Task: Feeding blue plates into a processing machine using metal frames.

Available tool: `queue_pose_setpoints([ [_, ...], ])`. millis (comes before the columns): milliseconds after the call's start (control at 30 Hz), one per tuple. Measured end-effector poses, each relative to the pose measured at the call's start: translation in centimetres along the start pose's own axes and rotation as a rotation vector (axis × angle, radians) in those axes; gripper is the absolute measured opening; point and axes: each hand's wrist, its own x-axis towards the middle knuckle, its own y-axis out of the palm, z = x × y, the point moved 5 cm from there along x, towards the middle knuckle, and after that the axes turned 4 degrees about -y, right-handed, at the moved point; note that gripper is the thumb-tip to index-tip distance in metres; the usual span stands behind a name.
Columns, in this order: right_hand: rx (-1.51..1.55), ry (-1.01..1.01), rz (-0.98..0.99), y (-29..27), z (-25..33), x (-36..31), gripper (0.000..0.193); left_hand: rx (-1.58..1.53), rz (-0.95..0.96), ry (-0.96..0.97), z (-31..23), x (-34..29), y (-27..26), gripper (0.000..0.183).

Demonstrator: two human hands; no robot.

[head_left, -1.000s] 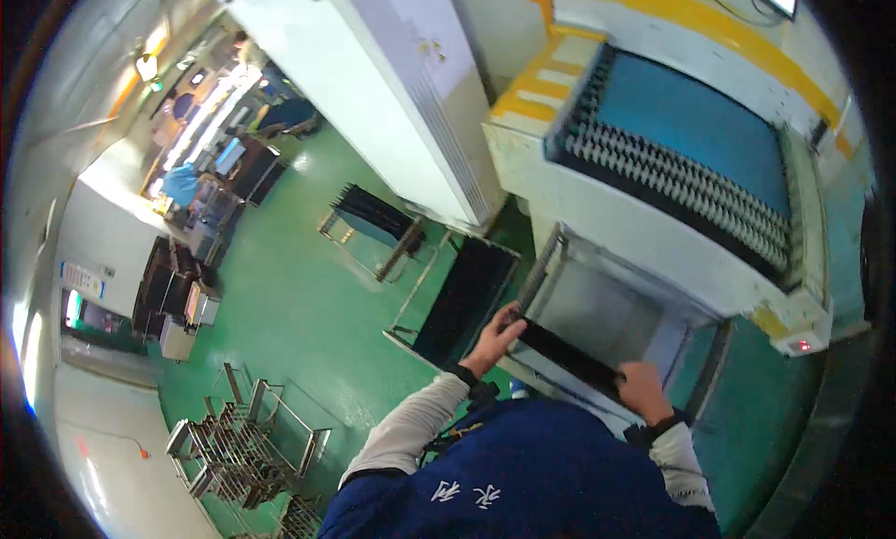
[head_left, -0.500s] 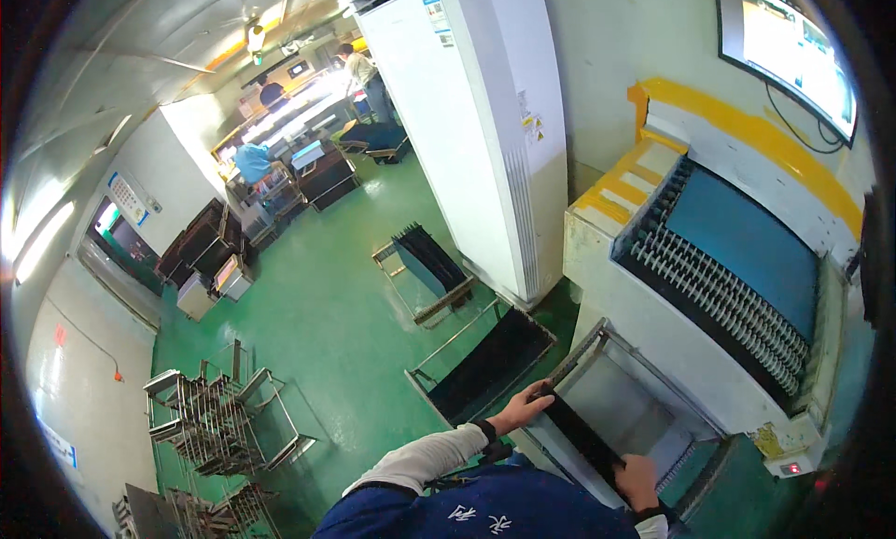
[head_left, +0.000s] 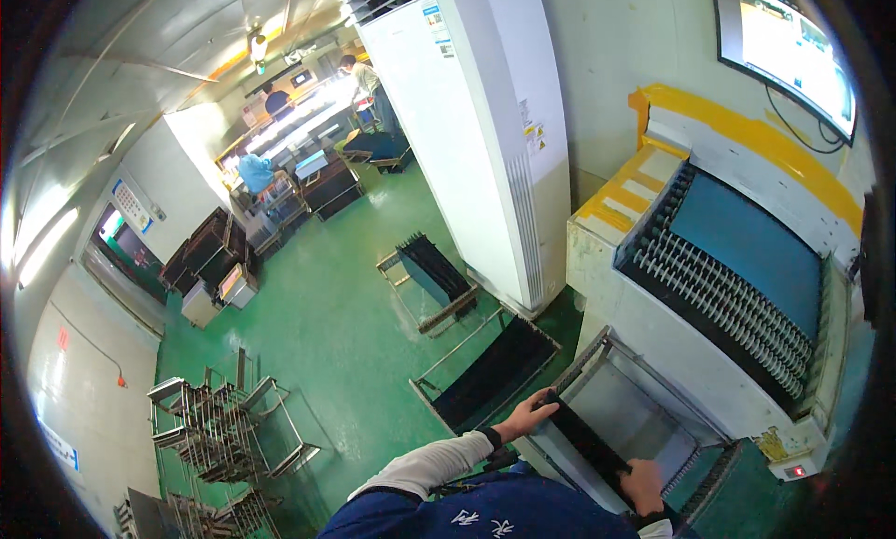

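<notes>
In front of me stands a metal rack [head_left: 611,338] with a pale sheet-like face inside it. A narrow, dark stack of thin boards [head_left: 590,438] sits along its near side, edges up. My left hand [head_left: 527,416] grips the far-left end of the stack, thumb and fingers closed on its corner. At the other end my right hand [head_left: 642,486] is curled round the near corner. The fingers' undersides are hidden in both cases.
Right of the rack is a roller conveyor machine [head_left: 728,287] carrying a blue-green board [head_left: 751,250]. A rack of dark boards [head_left: 495,371] stands to the left, another [head_left: 434,273] beyond it. A tall white cabinet unit [head_left: 467,138] rises behind. Empty metal racks [head_left: 215,427] are stacked at left.
The view has shifted slightly, so everything sits a little lower and to the right. Both hands keep their hold on the stack of boards.
</notes>
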Motion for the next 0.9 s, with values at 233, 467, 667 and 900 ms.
queue_pose_setpoints([
  [233,0.036,0.031,0.029,-0.1,-0.5,0.4,0.028,-0.021,0.005,0.072,0.7,1.2,0.2,0.066],
  [467,-0.035,0.026,0.062,0.1,-0.7,0.9,0.027,0.01,-0.008,0.058,1.1,1.4,0.2,0.066],
  [667,-0.021,0.02,0.032,0.4,-1.0,0.7,0.026,0.014,-0.023,0.066,0.6,1.0,0.2,0.065],
  [900,-0.032,0.027,0.023,0.0,-0.3,0.4,0.025,0.034,-0.019,0.034,1.3,1.2,0.0,0.065],
])
